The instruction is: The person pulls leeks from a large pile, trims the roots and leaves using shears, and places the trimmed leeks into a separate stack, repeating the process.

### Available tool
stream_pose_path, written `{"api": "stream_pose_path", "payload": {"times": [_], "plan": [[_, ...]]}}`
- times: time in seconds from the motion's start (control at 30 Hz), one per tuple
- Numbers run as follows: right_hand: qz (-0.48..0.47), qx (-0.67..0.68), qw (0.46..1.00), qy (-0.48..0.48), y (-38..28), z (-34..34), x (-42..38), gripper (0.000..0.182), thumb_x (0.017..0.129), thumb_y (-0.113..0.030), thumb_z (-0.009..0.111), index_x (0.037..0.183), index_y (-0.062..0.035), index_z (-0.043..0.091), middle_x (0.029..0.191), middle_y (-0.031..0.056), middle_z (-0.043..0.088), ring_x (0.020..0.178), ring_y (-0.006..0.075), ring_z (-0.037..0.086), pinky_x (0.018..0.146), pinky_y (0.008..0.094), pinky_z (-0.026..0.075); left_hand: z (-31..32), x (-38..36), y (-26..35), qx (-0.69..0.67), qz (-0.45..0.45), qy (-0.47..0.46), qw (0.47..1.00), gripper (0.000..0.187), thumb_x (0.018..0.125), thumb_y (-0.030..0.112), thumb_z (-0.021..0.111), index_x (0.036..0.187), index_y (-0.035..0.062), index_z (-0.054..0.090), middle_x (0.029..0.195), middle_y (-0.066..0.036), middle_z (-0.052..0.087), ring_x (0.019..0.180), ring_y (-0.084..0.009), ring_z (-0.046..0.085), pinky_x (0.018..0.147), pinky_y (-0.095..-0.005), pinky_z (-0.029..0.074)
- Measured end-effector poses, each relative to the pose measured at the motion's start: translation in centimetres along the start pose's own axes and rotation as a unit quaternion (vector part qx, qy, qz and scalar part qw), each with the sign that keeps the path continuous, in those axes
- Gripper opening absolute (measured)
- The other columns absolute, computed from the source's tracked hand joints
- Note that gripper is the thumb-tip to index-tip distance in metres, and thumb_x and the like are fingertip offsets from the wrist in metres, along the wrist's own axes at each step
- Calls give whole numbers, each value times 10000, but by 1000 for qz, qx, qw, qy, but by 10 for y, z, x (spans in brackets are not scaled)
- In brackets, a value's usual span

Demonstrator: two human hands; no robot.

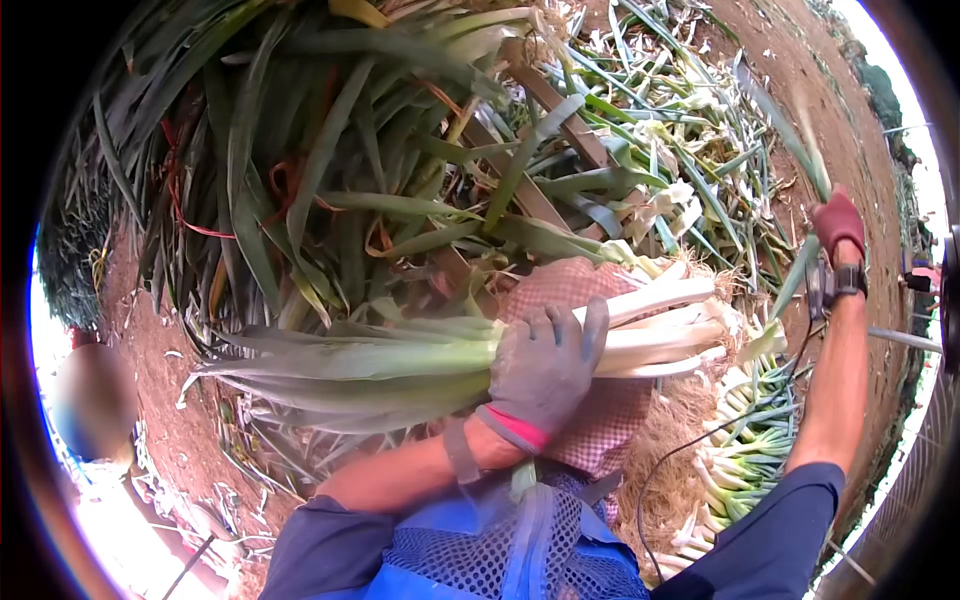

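Observation:
My left hand (548, 365), in a grey glove with a pink cuff, lies across a bundle of leeks (400, 370) and grips it by the pale stalks. The white root ends (670, 325) point right, and the long green leaves spread left, blurred at their tips. Under the bundle a pink checked cloth (560, 285) covers my lap. Far out to the right, my right hand (838, 222), in a dark red glove, is closed around a long green leek leaf (795, 140) that is smeared by motion.
A big heap of leeks (270, 150) with red ties fills the upper left. Wooden slats (560, 110) stick out beside it. Stripped leaves (690, 170) litter the brown soil (780, 40). Cleaned leeks (745, 450) lie in a row at lower right, near a thin black cable (655, 470).

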State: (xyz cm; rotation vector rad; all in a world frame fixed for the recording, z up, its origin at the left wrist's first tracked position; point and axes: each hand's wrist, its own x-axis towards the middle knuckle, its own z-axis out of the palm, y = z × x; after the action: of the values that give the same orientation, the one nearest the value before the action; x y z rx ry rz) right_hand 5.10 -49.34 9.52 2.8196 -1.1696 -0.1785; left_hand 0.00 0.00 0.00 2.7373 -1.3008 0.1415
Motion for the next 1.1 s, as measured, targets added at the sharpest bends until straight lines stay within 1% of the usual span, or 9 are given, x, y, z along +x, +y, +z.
{"api": "stream_pose_path", "payload": {"times": [0.07, 0.13, 0.2, 0.23, 0.27, 0.57, 0.77, 1.07, 1.1], "plan": [[-87, -70, 994, -10, -20, -2, -24, 652, 916, -378, 781, 1361, 48, 567, 995, 231, 749, 849, 319, 770, 775, 471, 619, 2, 3, -1, 13, 3, 29, 999, 570, 921, 206, 589, 1456, 15, 537, 1124, -211, 629, 956, -322, 640, 785, -424, 538], [-97, 182, 950, -236, -47, 45, -51, 976, 892, -585, 761, 1523, 87, 444, 1186, 231, 726, 1031, 305, 738, 833, 405, 595, 1, 3, 3, 2, 1, 1, 1000, 557, 925, 205, 583, 1449, 22, 546, 1122, -205, 631, 956, -316, 641, 784, -421, 538], [-138, 158, 882, -421, -96, 69, -77, 962, 936, -663, 680, 1542, 49, 454, 1388, 241, 658, 1232, 307, 667, 1005, 389, 558, 2, 7, 3, -1, 4, -2, 1000, 544, 928, 205, 576, 1443, 28, 556, 1120, -199, 632, 956, -311, 642, 783, -417, 538], [-313, 65, 856, -406, -94, 120, -72, 784, 989, -547, 674, 1518, 12, 520, 1457, 215, 626, 1296, 279, 632, 1074, 351, 520, 1, 8, 1, 6, -2, 10, 1000, 528, 930, 204, 571, 1431, 35, 566, 1124, -190, 635, 956, -304, 642, 780, -418, 534], [-156, 395, 712, -559, -64, 194, -72, 577, 1007, -316, 677, 1485, -9, 575, 1495, 189, 606, 1312, 250, 628, 1090, 321, 503, 1, 7, 0, 10, -8, 22, 1000, 513, 932, 204, 567, 1419, 41, 577, 1128, -180, 638, 957, -297, 642, 777, -420, 531], [-100, 580, 653, -476, -67, 190, -133, 474, 1032, -197, 598, 1464, -3, 583, 1377, 185, 667, 1204, 301, 671, 1009, 356, 552, 16, 2, 4, 15, 28, 32, 999, 552, 899, 267, 635, 1390, 22, 578, 1184, -189, 634, 1004, -343, 639, 795, -484, 485], [-82, 652, 656, -370, -80, 200, -146, 420, 1049, -118, 545, 1450, 2, 589, 1298, 182, 708, 1132, 334, 700, 954, 380, 584, 22, 3, 4, 18, 41, 27, 999, 665, 813, 210, 670, 1430, 2, 534, 1246, -224, 618, 1017, -375, 639, 821, -499, 476], [-277, 287, 907, -132, -109, 54, -139, 332, 805, -200, 750, 1107, -69, 792, 1059, 246, 759, 1001, 384, 746, 884, 423, 598, 22, 4, 1, -13, 13, 37, 999, 938, 698, 287, 757, 1533, 9, 433, 1237, -203, 615, 1005, -377, 638, 832, -503, 469], [-245, 235, 908, -244, -122, 84, -99, 339, 821, -254, 781, 1083, -39, 778, 1060, 232, 764, 1018, 389, 744, 902, 436, 592, 20, 6, 2, -11, 15, 39, 999, 938, 698, 287, 757, 1533, 9, 433, 1237, -203, 615, 1005, -377, 638, 832, -503, 469]]}}
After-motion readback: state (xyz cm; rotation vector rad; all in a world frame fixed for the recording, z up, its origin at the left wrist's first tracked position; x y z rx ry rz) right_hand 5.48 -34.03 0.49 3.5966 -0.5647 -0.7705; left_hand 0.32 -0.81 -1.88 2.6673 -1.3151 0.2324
